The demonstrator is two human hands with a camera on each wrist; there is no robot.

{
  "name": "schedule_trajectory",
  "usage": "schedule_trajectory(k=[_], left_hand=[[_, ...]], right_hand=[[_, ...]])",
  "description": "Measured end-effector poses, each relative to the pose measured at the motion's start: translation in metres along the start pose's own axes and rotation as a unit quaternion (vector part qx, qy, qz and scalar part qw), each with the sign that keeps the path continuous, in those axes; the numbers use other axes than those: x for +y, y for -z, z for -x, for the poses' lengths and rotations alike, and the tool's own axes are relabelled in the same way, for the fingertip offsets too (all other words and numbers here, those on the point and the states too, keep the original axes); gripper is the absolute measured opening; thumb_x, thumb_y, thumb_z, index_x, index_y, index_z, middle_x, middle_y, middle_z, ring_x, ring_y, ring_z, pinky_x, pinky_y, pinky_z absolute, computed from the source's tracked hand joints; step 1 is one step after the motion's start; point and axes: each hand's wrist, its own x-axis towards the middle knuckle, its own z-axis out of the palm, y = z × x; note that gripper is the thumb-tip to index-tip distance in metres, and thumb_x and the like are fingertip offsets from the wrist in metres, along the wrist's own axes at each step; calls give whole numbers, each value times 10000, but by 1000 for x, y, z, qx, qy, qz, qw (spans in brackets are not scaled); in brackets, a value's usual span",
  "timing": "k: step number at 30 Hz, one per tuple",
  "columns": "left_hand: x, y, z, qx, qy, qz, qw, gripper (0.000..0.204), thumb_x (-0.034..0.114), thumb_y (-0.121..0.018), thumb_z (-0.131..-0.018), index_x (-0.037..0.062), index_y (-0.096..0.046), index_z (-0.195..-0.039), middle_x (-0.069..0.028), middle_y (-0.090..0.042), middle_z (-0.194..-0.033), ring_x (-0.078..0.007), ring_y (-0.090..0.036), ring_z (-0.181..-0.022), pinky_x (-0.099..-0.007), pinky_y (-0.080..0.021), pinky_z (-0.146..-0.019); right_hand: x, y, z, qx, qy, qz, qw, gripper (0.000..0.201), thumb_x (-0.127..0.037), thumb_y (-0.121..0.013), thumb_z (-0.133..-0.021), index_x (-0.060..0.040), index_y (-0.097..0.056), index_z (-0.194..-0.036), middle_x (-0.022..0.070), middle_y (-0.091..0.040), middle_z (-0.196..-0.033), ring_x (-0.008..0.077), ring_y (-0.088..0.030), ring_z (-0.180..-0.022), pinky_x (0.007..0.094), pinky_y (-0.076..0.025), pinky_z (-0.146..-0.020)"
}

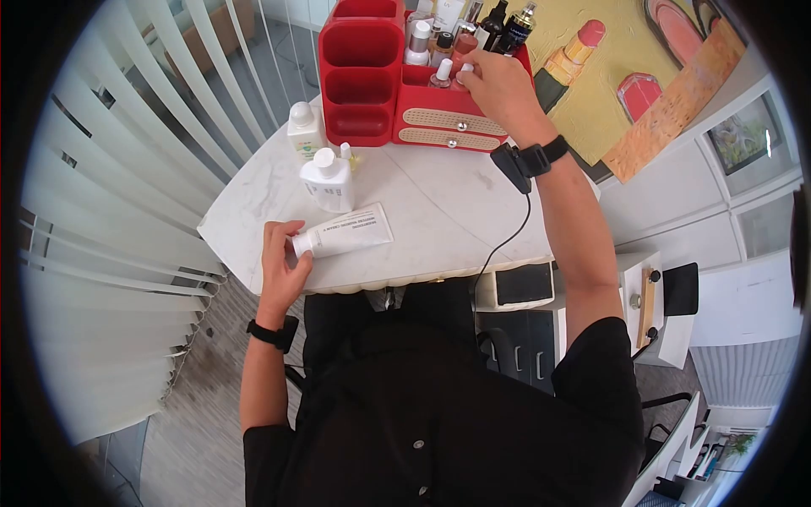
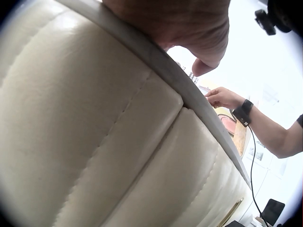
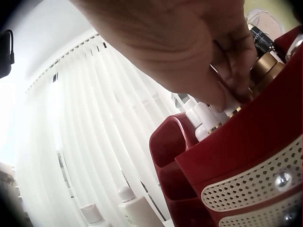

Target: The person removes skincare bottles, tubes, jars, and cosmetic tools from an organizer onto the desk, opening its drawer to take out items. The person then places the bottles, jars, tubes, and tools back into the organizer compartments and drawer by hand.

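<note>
A white squeeze tube (image 1: 351,231) with dark print lies on the marble-look tabletop. My left hand (image 1: 283,264) is at its cap end, thumb on the near side and fingers on the far side of the cap. In the left wrist view, the tabletop edge partly covers this hand (image 2: 189,33). My right hand (image 1: 507,89) reaches into the front compartment of a red cosmetics organizer (image 1: 414,78), pinching a small white-capped bottle (image 1: 462,74). Another white-capped bottle (image 1: 440,74) stands just left of it. The right wrist view shows these fingertips (image 3: 222,97) low behind the red wall, mostly hiding the bottle.
Two white bottles (image 1: 328,182) and a small yellowish vial (image 1: 353,159) stand left of the organizer. Several bottles (image 1: 514,32) fill its rear section. A picture board (image 1: 604,93) leans behind it at right. Vertical blinds (image 1: 127,169) hang at left. A cable (image 1: 505,243) trails from my right wrist.
</note>
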Motion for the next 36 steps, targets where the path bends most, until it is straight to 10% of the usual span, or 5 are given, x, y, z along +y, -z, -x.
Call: schedule_trajectory(k=[13,17,27,36], left_hand=[[1,0,-2,-3,-2,-6,1000,447,10,-632,-741,31,-610,-1187,-115,-495,-1035,-245,-537,-957,-322,-458,-806],[-2,-1,-1,1,-3,-8,1000,450,12,-632,-744,30,-606,-1193,-112,-490,-1039,-243,-541,-967,-318,-459,-800],[0,2,-2,-1,10,-2,1000,461,21,-635,-742,39,-605,-1202,-104,-476,-1030,-218,-517,-897,-312,-456,-788],[4,1,-3,-2,4,15,1000,466,6,-629,-730,40,-607,-1195,-104,-475,-1021,-229,-519,-919,-316,-451,-788]], right_hand=[[-63,5,23,160,94,-140,973,174,-191,-656,-923,-48,-726,-995,140,-712,-909,349,-689,-871,463,-552,-802],[-90,-62,33,-44,156,-159,974,255,-206,-710,-908,-65,-734,-1119,137,-714,-988,312,-699,-913,408,-558,-807],[-97,-130,33,-149,140,-145,968,243,-230,-705,-900,-34,-701,-1043,143,-701,-959,356,-681,-952,476,-541,-830],[-81,-5,18,36,104,-180,978,255,-287,-734,-910,-38,-723,-963,126,-695,-828,273,-693,-789,404,-541,-720]])
